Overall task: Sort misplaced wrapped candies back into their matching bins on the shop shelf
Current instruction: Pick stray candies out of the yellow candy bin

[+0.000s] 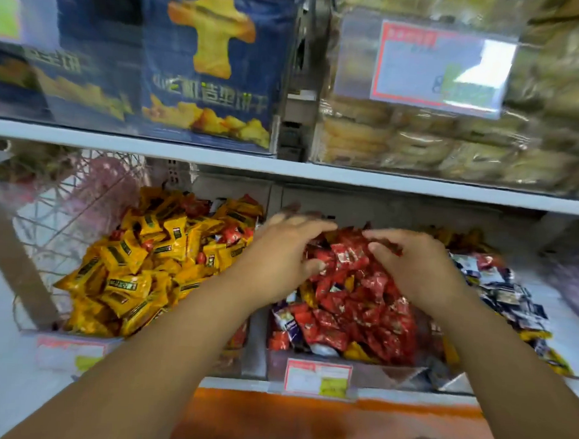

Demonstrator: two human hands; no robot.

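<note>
Three clear bins stand side by side on the lower shelf. The left bin is heaped with yellow wrapped candies, with a few red ones mixed in near its back. The middle bin holds red wrapped candies, plus a few yellow and dark blue strays. Dark blue and white candies fill the right bin. My left hand and my right hand both hover over the back of the red pile, fingers spread and loosely curved, tips touching the wrappers. Neither hand visibly holds a candy.
A white shelf board runs just above the bins, carrying blue snack boxes and clear packs of pastries. A wire basket sits at far left. Price tags hang on the bin fronts. An orange strip lies below.
</note>
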